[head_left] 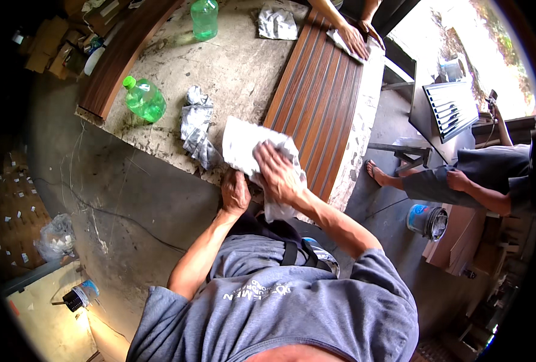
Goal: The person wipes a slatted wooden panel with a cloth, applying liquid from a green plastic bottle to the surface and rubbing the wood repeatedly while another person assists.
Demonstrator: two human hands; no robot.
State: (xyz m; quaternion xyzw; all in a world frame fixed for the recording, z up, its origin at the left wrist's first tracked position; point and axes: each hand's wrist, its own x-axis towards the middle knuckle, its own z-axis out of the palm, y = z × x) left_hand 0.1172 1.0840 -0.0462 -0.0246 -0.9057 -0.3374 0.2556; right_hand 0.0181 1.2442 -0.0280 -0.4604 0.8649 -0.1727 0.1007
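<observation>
My right hand (278,172) presses a crumpled white cloth (239,142) against the near end of a brown slatted panel (313,90); its fingers bear down on the fabric. By the table's near edge, my left hand (236,192) is closed beside the cloth's lower corner, and what its curled fingers grip is hidden. A crumpled grey-and-white rag (197,128) lies just left of the cloth. At the panel's far end, another person's hand (353,41) rests on a folded white cloth (344,46).
The worn table (231,66) carries two green bottles, one near (144,99) and one far (204,21), a folded rag (277,23) and a dark brown board (126,57). At right, a seated person (461,181) is near a bucket (426,221) and a slatted frame (450,110).
</observation>
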